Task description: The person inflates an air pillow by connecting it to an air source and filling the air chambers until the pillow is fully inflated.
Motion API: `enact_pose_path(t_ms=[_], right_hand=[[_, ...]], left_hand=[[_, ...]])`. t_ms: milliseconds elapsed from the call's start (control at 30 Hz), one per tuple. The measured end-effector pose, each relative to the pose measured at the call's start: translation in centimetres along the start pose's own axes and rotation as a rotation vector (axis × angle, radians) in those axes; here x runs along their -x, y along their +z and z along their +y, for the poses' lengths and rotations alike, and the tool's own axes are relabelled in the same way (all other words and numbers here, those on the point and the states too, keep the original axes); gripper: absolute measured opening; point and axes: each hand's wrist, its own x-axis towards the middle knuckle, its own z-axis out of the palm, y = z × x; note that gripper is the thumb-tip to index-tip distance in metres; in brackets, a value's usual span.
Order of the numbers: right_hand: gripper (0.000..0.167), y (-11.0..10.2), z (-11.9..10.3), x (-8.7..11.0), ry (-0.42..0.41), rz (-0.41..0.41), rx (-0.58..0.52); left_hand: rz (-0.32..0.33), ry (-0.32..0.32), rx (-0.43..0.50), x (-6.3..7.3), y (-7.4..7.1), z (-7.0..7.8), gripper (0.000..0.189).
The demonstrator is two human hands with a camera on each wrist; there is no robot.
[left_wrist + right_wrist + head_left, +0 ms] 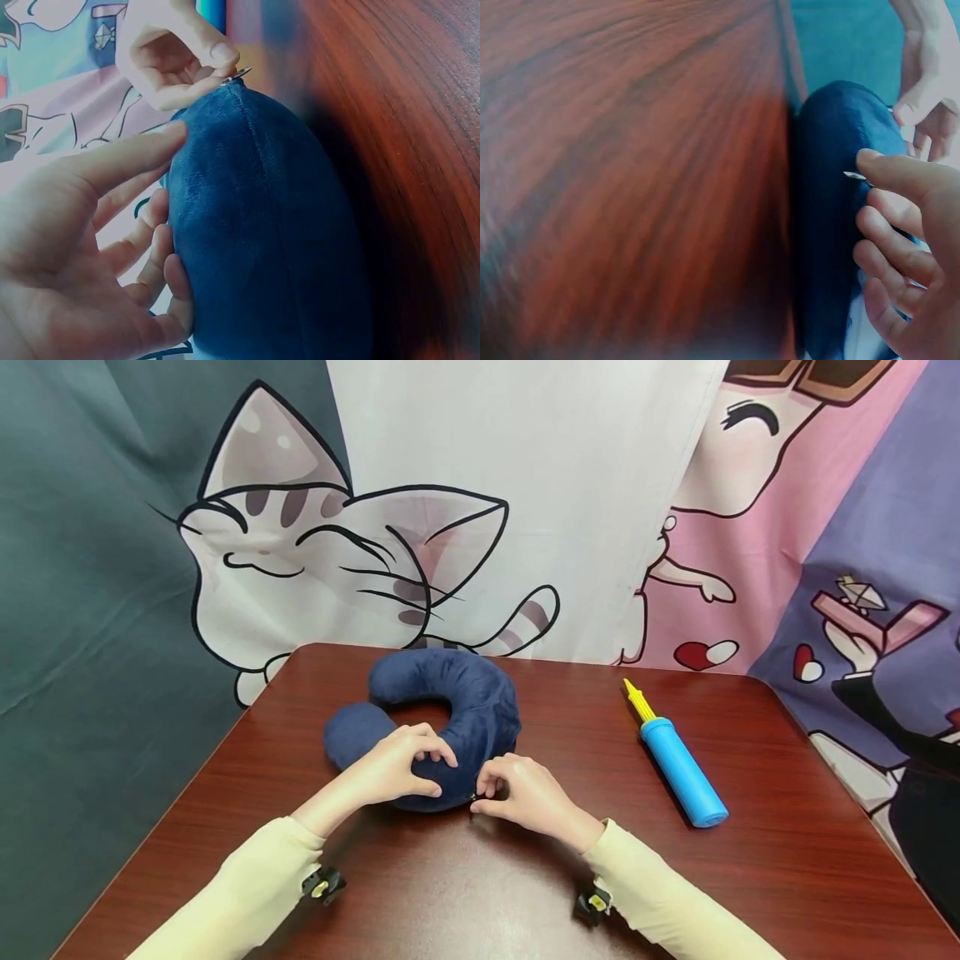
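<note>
A navy blue U-shaped neck pillow point(487, 693) lies on the table, its open end toward the left. On its near right edge sits a small metal zipper pull point(238, 76), at the end of a seam. My right hand point(528, 793) holds this pull between thumb and index finger, the other fingers curled beside the fabric. My left hand point(401, 764) rests on the near side of the pillow, thumb and fingers spread apart and loosely bent. In the left wrist view its fingertips point(176, 135) touch the plush surface.
A blue hand pump point(684, 772) with a yellow nozzle end lies to the right of the pillow on the dark red wooden table point(585, 718). Behind the table hangs a cartoon-printed cloth point(585, 485). A black object point(926, 810) stands past the right table edge.
</note>
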Motion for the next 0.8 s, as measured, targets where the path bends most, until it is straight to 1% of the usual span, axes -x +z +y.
enact_pose_path(t_ms=[133,300,400,533,667,800], right_hand=[[0.027,0.8,-0.1,0.0,0.006,0.066,0.050],[0.025,1.4,-0.4,0.0,0.026,0.109,0.105],[0.022,1.4,-0.4,-0.1,0.025,0.105,0.117],[0.021,1.1,-0.4,-0.1,0.035,0.078,0.081],[0.021,0.6,-0.4,-0.1,0.071,0.040,0.041],[0.020,0.2,-0.5,0.0,0.095,0.017,0.047]], left_hand=[[0.013,-0.013,-0.008,-0.1,0.3,-0.1,0.032],[0.050,-0.008,0.004,0.0,0.6,-0.2,0.033],[0.068,-0.004,0.022,0.2,0.7,-0.4,0.034],[0.074,-0.008,0.030,0.2,0.7,-0.4,0.035],[0.055,-0.017,0.025,0.0,0.5,-0.4,0.033],[0.026,-0.029,0.021,-0.3,0.4,-0.3,0.032]])
